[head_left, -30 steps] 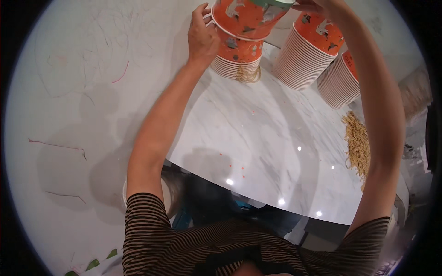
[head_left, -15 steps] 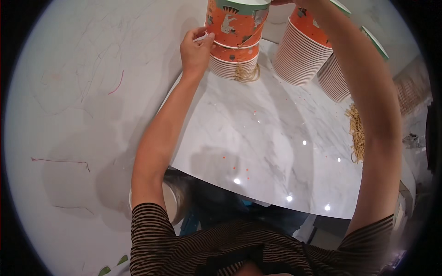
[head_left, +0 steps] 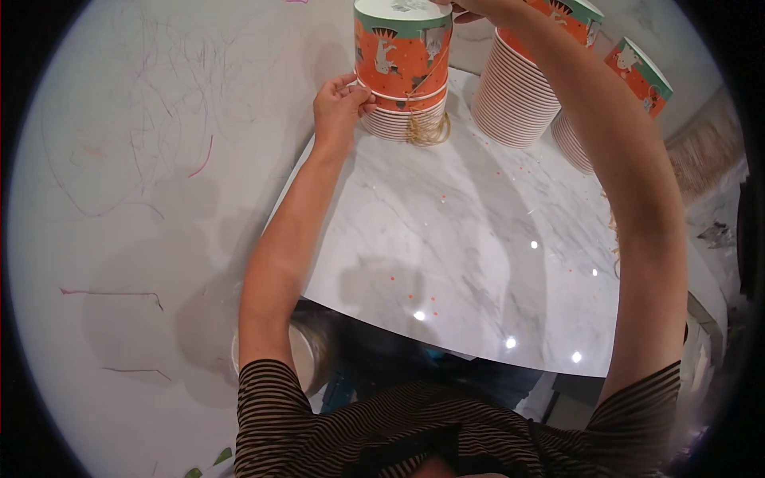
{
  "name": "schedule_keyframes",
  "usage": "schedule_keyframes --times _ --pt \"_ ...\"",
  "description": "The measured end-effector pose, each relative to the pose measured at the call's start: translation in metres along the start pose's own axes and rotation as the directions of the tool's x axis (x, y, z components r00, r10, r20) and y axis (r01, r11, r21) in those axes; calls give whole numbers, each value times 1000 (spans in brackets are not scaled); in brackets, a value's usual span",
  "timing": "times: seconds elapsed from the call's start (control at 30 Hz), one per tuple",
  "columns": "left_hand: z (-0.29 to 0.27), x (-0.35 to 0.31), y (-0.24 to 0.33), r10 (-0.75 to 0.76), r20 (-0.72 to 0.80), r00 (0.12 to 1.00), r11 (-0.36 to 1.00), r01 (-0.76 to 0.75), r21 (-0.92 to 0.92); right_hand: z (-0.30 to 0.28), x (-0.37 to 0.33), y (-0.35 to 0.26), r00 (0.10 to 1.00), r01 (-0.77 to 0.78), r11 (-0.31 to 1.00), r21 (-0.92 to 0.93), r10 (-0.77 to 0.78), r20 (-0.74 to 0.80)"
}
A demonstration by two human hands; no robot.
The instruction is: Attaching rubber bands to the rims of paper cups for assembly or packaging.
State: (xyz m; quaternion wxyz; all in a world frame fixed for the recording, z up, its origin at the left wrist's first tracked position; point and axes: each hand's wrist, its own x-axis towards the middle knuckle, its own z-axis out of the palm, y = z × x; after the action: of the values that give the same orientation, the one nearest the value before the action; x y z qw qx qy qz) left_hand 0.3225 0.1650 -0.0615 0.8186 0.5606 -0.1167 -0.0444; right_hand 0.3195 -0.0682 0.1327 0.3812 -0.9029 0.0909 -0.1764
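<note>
An orange and green paper tub (head_left: 394,60) tops the nearest stack, upside down with its white base up. My left hand (head_left: 341,110) is at the left of this stack, thumb and fingers closed at the tub's white lower rim. At the top edge of the view, my right hand (head_left: 468,11) has its fingers curled against the tub's upper right edge; part of the hand is cut off. Below the top tub, the nested tubs show as white rims (head_left: 389,126). A loop of tan rubber bands (head_left: 430,127) hangs at their front.
Two more stacks of tubs (head_left: 518,92) (head_left: 637,76) stand at the right, partly behind my right arm. Orange specks dot the white marbled tabletop (head_left: 470,231). A pale wall (head_left: 135,239) with scribbles runs along the left. A round container (head_left: 303,354) sits below the table edge.
The top tub sits slightly lower in view, and more of its base shows. My left hand is lower at the rim, and the white strip at its fingers no longer shows.
</note>
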Motion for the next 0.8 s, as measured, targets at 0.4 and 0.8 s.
schedule_keyframes --times 0.4,0.8 --pt "1 -14 6 -175 -34 984 962 178 206 20 1 26 999 19 1000 24 -18 -36" --pt "-1 -13 1 -181 -17 983 969 182 167 28 -9 48 989 61 994 91 -48 -141"
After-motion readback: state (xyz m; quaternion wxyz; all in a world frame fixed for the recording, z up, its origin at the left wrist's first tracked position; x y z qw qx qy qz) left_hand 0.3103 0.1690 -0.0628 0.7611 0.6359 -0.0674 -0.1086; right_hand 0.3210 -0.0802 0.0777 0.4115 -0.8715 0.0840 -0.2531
